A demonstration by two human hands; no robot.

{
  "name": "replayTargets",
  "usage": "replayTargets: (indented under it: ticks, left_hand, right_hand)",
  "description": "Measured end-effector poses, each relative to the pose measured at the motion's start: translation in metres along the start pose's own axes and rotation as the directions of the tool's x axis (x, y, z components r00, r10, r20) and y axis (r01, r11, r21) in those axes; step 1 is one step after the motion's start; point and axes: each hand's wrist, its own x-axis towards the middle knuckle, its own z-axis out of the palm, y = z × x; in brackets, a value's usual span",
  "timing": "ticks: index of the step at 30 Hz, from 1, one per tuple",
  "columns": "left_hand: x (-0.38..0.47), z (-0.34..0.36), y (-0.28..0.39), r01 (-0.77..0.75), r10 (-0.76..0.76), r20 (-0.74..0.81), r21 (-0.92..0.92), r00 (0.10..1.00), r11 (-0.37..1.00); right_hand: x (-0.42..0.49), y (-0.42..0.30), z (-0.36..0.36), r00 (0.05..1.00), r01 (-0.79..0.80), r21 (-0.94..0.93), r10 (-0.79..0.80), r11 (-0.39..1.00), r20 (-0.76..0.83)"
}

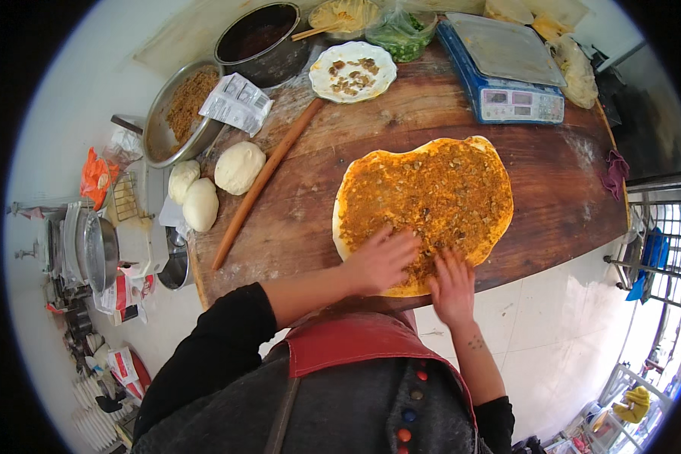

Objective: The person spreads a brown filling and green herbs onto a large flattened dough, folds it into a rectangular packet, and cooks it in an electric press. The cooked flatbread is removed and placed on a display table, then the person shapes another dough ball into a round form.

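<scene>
A wide sheet of rolled-out dough point(431, 193) lies on the wooden table before me, coated in an orange-brown crumbly filling with darker chopped bits. Its pale rim shows along the left and top right. My left hand point(381, 262), slightly blurred, is over the near left part of the coated sheet, fingers apart and nothing held. At the near edge, my right hand point(453, 284) has its fingertips on or just above the filling. A wooden rolling pin point(268, 184) rests aslant to the left. Beyond it, a white plate point(352, 51) bears leftover chopped brown bits.
Several dough balls point(240, 168) sit left of the pin. Behind them are a steel bowl of brown crumbs point(158, 105), a printed packet point(236, 104) and a dark pot point(261, 57). Bagged chopped greens point(403, 40) and a blue scale point(505, 74) stand along the back.
</scene>
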Motion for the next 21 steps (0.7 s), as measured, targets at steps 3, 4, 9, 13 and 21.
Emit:
replayTargets:
  ticks: [3,4,9,13,21]
  left_hand:
    - [0.007,-0.001,-0.015,0.223,-0.225,0.039,0.039,0.974,0.974]
    - [0.006,-0.001,-0.018,0.219,-0.222,0.07,0.049,0.972,0.974]
    - [-0.039,-0.014,-0.015,0.126,-0.135,0.143,0.074,0.98,0.989]
    - [-0.054,-0.022,-0.017,0.126,-0.131,0.114,0.054,0.985,0.991]
    - [0.01,-0.015,-0.075,0.227,-0.251,0.143,0.162,0.957,0.96]
  right_hand:
    - [0.033,0.01,0.008,0.992,-0.093,-0.029,0.09,0.995,-0.086]
    - [0.042,0.009,0.013,0.988,-0.121,-0.062,0.114,0.991,-0.1]
    - [0.034,-0.033,0.032,0.997,0.049,-0.037,-0.047,0.998,0.057]
    - [0.018,-0.061,0.04,0.969,0.133,0.029,-0.137,0.991,0.208]
    - [0.06,-0.023,0.032,0.996,-0.084,-0.131,0.081,0.988,-0.021]
